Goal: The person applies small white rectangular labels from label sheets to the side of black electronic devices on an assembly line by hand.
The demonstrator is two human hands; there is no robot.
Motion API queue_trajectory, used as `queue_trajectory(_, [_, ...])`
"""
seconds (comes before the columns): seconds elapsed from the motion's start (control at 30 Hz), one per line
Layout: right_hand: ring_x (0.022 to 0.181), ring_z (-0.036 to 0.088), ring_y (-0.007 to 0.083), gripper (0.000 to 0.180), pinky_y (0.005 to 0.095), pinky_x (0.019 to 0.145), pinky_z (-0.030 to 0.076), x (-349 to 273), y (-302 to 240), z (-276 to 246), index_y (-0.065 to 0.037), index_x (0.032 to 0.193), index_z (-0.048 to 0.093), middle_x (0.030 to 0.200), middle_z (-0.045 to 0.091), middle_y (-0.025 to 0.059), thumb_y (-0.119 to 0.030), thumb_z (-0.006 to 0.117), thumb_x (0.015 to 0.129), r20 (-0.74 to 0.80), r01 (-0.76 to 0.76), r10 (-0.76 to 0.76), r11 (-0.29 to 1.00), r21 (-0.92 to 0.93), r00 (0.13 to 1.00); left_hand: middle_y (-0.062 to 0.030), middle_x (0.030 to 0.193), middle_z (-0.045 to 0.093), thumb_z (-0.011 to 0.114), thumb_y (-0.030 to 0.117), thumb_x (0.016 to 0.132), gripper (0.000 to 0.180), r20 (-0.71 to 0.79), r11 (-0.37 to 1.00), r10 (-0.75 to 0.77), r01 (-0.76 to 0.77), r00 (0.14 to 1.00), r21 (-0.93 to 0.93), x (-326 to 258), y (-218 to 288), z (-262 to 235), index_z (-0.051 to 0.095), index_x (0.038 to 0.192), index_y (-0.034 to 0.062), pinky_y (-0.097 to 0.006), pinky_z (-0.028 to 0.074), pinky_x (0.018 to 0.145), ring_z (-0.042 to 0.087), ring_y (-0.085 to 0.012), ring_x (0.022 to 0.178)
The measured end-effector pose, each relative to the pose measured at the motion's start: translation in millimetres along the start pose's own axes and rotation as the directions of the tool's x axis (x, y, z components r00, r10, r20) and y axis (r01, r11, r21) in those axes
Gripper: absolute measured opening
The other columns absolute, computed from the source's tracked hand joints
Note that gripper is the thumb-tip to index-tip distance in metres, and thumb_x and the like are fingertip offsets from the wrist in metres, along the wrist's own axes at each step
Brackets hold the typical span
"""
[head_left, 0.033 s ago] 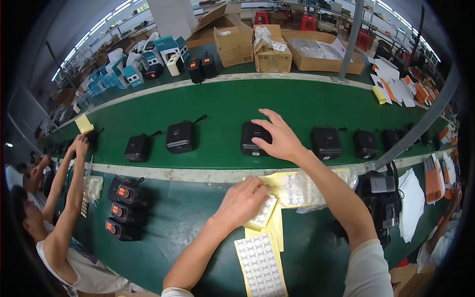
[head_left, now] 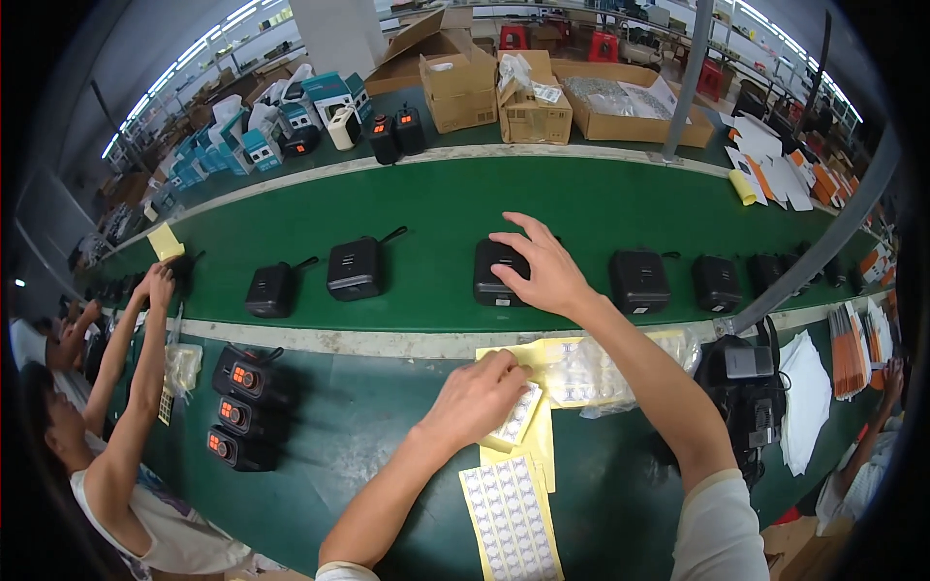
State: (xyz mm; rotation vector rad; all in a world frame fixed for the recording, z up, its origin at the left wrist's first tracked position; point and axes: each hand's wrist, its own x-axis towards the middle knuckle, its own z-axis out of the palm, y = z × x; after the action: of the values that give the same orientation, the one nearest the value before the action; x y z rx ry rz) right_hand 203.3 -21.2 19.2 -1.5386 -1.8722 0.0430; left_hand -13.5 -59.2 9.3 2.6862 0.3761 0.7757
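— Green conveyor belt (head_left: 436,203) across mid-frame, black devices in a row?
— Yes. Right hand (head_left: 542,271) spread flat over centre black device (head_left: 496,273), grip not clenched. Left hand (head_left: 480,397) lower centre, fingertips pinching at small sticker sheet (head_left: 518,418) on bench (head_left: 329,426).

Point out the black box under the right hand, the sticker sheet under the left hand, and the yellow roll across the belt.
black box (head_left: 492,274), head view, its bare top left of the fingers.
sticker sheet (head_left: 520,418), head view, the part showing past the fingertips.
yellow roll (head_left: 742,187), head view, its middle.
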Motion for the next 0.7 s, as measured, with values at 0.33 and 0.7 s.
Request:
queue_trajectory(0.33, [0.123,0.049,0.0329,0.039,0.0406,0.101,0.042,62,-47,64,-0.006,0.121,0.057,0.134,0.049,0.0147,-0.021,0.063,0.086,0.056,0.071,-0.082,0.981,0.18,0.995,-0.0104,0.09,0.054,0.06,0.007,0.085,0.009,0.06,0.99,-0.055,0.062,0.997,-0.124,-21,-11,6,0.058,0.092,0.0031,-0.041,0.052,0.065,0.062,-0.0293,0.077])
queue_trajectory(0.7, [0.131,0.04,0.0367,0.084,0.0406,0.109,0.036,105,-39,126,-0.005,0.141,0.042,0.143,0.037,0.022,-0.043,0.075,0.074,0.314,0.012,-0.06,0.988,0.152,0.948,-0.0089,0.089,0.059,0.051,0.012,0.098,0.009,0.026,0.358,-0.719,0.401,0.695,-0.843,-44,-78,-37,0.048,0.097,0.004,-0.031,0.056,0.064,0.065,-0.0185,0.079])
